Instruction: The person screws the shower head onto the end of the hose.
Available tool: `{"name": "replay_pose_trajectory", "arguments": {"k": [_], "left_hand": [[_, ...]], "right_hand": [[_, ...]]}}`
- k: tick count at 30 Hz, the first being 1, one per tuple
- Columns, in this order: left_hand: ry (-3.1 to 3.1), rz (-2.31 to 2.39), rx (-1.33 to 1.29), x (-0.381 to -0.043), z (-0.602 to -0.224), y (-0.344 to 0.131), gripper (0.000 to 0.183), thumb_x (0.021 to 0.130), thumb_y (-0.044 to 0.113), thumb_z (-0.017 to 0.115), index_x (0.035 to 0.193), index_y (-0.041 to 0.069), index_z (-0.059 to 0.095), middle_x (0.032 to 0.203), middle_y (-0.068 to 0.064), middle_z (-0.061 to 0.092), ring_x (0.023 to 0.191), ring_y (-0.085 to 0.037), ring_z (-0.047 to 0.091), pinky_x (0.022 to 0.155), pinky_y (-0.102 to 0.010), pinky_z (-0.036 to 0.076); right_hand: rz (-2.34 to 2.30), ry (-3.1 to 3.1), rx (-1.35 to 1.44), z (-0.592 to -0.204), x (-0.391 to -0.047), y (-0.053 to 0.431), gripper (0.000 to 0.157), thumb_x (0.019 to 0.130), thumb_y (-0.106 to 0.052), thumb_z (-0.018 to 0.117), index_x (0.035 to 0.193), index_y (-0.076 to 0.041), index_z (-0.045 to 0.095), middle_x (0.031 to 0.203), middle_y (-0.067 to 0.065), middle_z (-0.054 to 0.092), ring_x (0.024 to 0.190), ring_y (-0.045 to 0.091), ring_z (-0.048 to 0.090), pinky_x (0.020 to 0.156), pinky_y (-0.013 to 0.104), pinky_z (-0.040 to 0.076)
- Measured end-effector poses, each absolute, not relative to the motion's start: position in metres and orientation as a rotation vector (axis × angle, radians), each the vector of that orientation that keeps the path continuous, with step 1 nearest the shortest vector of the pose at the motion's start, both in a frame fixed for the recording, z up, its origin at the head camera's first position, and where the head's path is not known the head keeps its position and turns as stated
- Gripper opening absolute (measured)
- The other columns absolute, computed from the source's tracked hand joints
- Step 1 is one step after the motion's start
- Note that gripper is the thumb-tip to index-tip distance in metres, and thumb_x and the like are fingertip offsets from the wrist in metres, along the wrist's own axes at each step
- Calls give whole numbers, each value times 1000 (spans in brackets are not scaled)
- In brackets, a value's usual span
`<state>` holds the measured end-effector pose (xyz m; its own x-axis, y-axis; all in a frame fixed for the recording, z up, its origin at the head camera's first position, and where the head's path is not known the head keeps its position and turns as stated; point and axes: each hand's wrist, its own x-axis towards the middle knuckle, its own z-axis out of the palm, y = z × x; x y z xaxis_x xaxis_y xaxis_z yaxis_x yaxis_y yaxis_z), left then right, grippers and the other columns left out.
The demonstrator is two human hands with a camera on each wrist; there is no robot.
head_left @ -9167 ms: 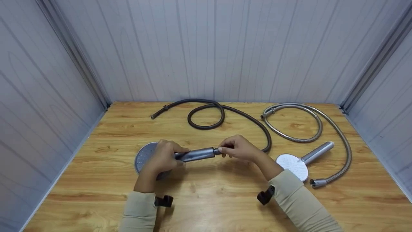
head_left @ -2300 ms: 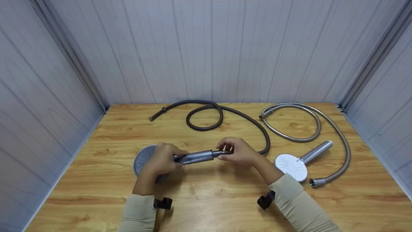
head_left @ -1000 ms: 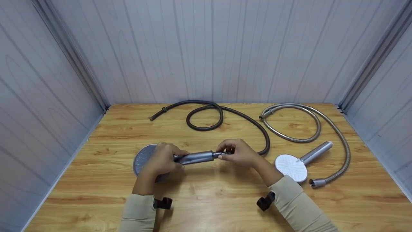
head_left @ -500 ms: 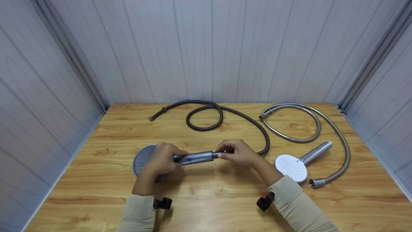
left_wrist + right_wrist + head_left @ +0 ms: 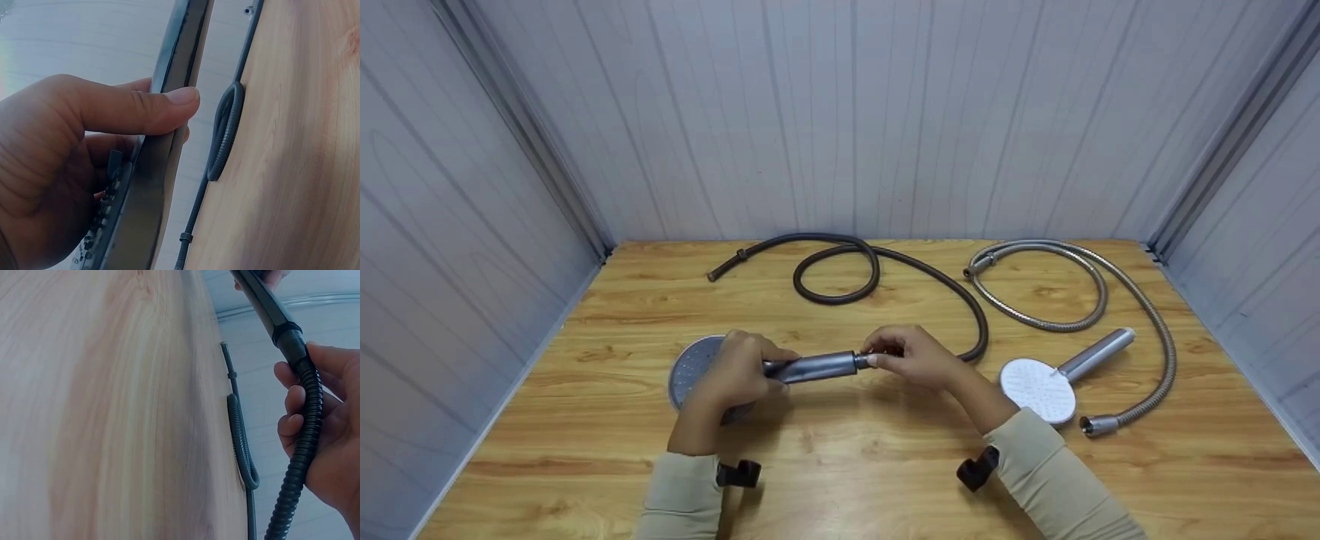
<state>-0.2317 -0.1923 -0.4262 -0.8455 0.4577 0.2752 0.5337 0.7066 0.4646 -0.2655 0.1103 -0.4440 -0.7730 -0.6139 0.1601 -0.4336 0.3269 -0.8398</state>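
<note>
My left hand grips the dark grey shower head where the handle meets the round head, its thumb laid along the handle in the left wrist view. The round face points up and is partly covered by that hand. My right hand pinches the connector of the dark ribbed shower hose between thumb and fingers. That connector meets the handle's end in line with it; how tightly they are joined I cannot tell. From the right hand the hose loops back over the table.
A white-faced shower head with a silver handle lies by my right forearm. Beyond it curls a silver metal hose. The dark hose's free end lies at the back left of the wooden table. Panel walls enclose three sides.
My right fingers have shifted slightly on the connector, and the ribbed hose that showed between them in the head view is now mostly covered. The left hand and shower head stay nearly still.
</note>
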Motion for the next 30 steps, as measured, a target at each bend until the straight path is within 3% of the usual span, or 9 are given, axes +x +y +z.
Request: {"name": "replay_pose_trajectory", "arguments": {"k": [6,14,24,30], "left_hand": [[-2734,-777,-821,-233,-427,-194,43,60,6,88,101,17,79,84,5,74,75,-10,62,91,-44,36],[-2717,-731,-833,-235,-426,-193,43,59,5,87,99,19,80,82,6,74,72,-8,61,87,-40,37],[-2785,-772,-803,-233,-425,-193,42,61,5,88,101,16,79,83,5,74,70,-9,58,87,-41,34],[-2806,-808,-779,-233,-429,-196,42,62,4,87,102,16,79,83,5,74,69,-12,57,88,-41,32]], "right_hand": [[-1408,2390,-954,-443,-266,108,16,97,-13,61,108,-5,70,93,5,67,77,17,56,67,25,45],[-1417,2325,-944,-443,-267,106,17,98,-12,59,108,-3,68,90,4,67,86,36,62,69,27,47],[-1424,2377,-892,-441,-263,104,18,97,-13,61,110,-3,69,94,9,68,78,22,58,65,25,44],[-1441,2465,-990,-450,-264,107,21,91,-15,70,110,-7,71,97,5,68,78,18,57,67,26,46]]}}
